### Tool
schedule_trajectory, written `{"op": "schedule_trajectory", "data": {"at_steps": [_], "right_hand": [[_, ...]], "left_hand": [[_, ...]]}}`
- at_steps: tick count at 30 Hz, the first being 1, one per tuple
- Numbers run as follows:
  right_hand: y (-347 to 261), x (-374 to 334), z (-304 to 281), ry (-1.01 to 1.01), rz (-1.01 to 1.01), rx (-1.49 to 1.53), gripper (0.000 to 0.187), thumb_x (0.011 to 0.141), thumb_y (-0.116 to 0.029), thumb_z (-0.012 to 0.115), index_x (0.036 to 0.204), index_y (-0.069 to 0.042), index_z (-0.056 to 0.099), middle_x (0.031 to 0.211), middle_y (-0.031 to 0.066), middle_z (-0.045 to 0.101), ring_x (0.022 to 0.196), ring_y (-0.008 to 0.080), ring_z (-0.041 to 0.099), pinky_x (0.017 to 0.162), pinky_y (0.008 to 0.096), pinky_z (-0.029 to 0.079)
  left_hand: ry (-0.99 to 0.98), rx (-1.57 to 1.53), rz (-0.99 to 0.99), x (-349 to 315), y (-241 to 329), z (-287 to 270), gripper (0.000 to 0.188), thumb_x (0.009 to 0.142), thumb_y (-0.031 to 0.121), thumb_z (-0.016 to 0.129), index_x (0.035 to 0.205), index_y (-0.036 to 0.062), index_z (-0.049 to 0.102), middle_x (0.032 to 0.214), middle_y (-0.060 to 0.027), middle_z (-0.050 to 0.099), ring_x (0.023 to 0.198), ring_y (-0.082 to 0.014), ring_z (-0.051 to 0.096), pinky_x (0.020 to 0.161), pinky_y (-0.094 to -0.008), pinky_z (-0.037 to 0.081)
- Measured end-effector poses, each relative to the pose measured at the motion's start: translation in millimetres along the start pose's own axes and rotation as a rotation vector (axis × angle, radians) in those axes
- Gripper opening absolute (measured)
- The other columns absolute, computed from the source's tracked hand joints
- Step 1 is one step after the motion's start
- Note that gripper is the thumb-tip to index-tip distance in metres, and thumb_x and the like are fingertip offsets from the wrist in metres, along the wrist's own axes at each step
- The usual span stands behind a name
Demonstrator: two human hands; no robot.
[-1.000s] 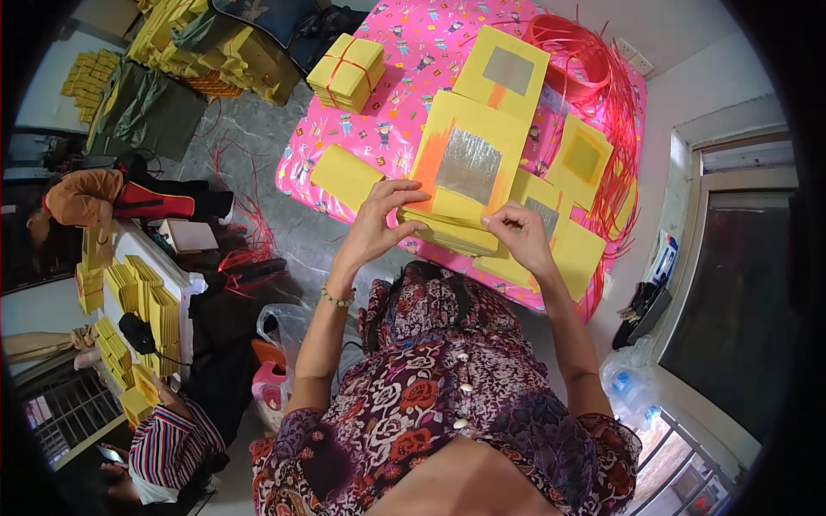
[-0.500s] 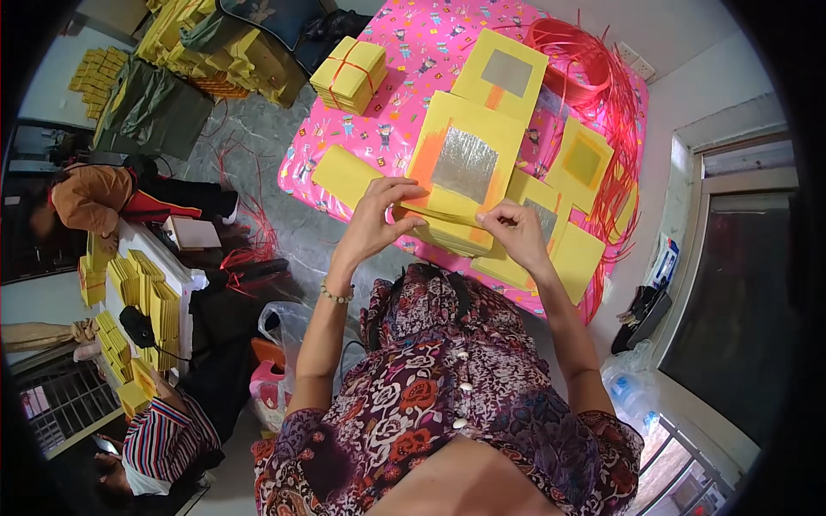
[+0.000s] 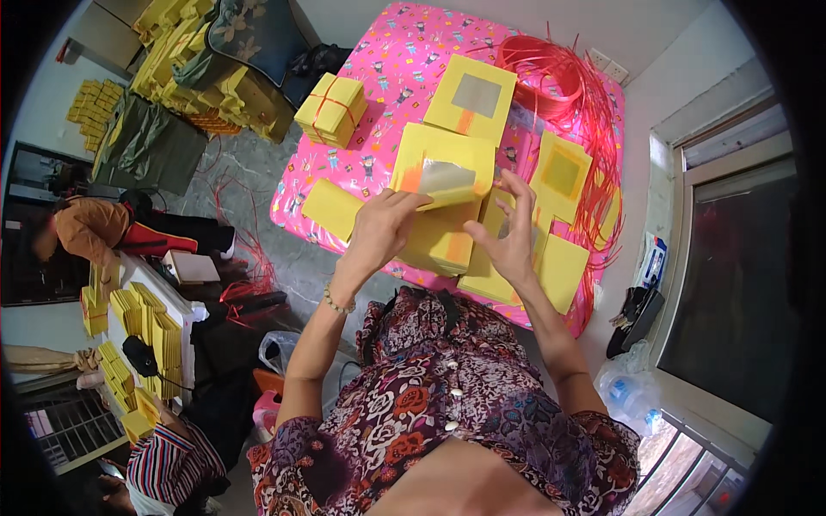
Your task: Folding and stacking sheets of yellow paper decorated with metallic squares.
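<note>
A yellow sheet of joss paper [image 3: 458, 148], with a silver foil square and orange smears, lies on top of a stack of yellow paper [image 3: 434, 245] at the table's near side. Its near edge is lifted and curls away from me. At the left of that raised edge, my left hand [image 3: 380, 230] pinches the sheet; part of its thumb is hidden. Beside the sheet's right edge, my right hand [image 3: 509, 239] has thumb and fingers spread, holding nothing. Just beyond stands another pile of foil-faced joss paper [image 3: 471, 95].
The pink patterned table cover [image 3: 297, 182] also bears a red-tied bundle [image 3: 329, 112], more yellow piles [image 3: 564, 271] at right and tangled red strips [image 3: 551, 73]. A person in brown [image 3: 90, 230] and one in stripes [image 3: 176, 456] are beside a white table [image 3: 188, 301] with yellow stacks.
The top sheet's near edge has come up and folded away from me. My right hand has let go of the edge and spread its fingers. The view has shifted slightly.
</note>
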State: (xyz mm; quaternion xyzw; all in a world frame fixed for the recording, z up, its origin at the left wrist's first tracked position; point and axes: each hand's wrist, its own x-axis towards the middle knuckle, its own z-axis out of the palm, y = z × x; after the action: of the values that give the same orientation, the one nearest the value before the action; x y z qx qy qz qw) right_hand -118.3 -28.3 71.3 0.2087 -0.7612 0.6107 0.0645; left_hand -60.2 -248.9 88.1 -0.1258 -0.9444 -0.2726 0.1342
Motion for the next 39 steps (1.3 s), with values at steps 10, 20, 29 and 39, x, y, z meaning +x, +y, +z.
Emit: {"op": "schedule_trajectory", "data": {"at_steps": [10, 20, 29, 39], "right_hand": [[23.7, 11.6, 7.3, -0.299, 0.290, 0.757, 0.107, 0.070, -0.033, 0.086, 0.148, -0.003, 0.019, 0.145, 0.0131, 0.037, 0.134, 0.0251, 0.038, 0.112, 0.0394, 0.030], [12.7, 12.4, 16.9, -0.341, 0.328, 0.628, 0.063, 0.079, -0.018, 0.079, 0.131, -0.001, 0.048, 0.121, 0.0098, 0.061, 0.109, 0.0186, 0.060, 0.093, 0.0338, 0.049], [23.9, 11.9, 26.6, -0.312, 0.302, 0.459, 0.058, 0.081, -0.012, 0.076, 0.129, 0.001, 0.046, 0.118, 0.0108, 0.062, 0.108, 0.0183, 0.061, 0.092, 0.0334, 0.050], [25.3, 41.0, 27.6, -0.230, 0.497, 0.634, 0.048, 0.087, -0.014, 0.072, 0.126, 0.003, 0.050, 0.114, 0.0124, 0.064, 0.101, 0.0174, 0.063, 0.087, 0.0313, 0.052]], "left_hand": [[-0.055, -1.268, -0.478, -1.6, 15.6, 3.7, 0.037, 0.095, 0.017, 0.063, 0.126, -0.0023, 0.054, 0.111, -0.0055, 0.067, 0.099, -0.0097, 0.063, 0.086, -0.0266, 0.052], [0.209, -0.739, -0.344, 10.3, 11.8, 27.2, 0.038, 0.089, 0.004, 0.064, 0.122, 0.0001, 0.046, 0.117, -0.0085, 0.055, 0.112, -0.0176, 0.054, 0.098, -0.0339, 0.043], [0.146, -1.014, -0.384, 13.0, 2.2, 31.4, 0.049, 0.088, -0.001, 0.062, 0.131, 0.0002, 0.038, 0.121, -0.0117, 0.052, 0.119, -0.0184, 0.050, 0.102, -0.0332, 0.040], [-0.100, -1.247, -0.684, 49.7, -0.4, 13.0, 0.047, 0.097, 0.011, 0.049, 0.140, -0.0022, 0.034, 0.131, -0.0121, 0.051, 0.119, -0.0174, 0.051, 0.100, -0.0314, 0.042]]}}
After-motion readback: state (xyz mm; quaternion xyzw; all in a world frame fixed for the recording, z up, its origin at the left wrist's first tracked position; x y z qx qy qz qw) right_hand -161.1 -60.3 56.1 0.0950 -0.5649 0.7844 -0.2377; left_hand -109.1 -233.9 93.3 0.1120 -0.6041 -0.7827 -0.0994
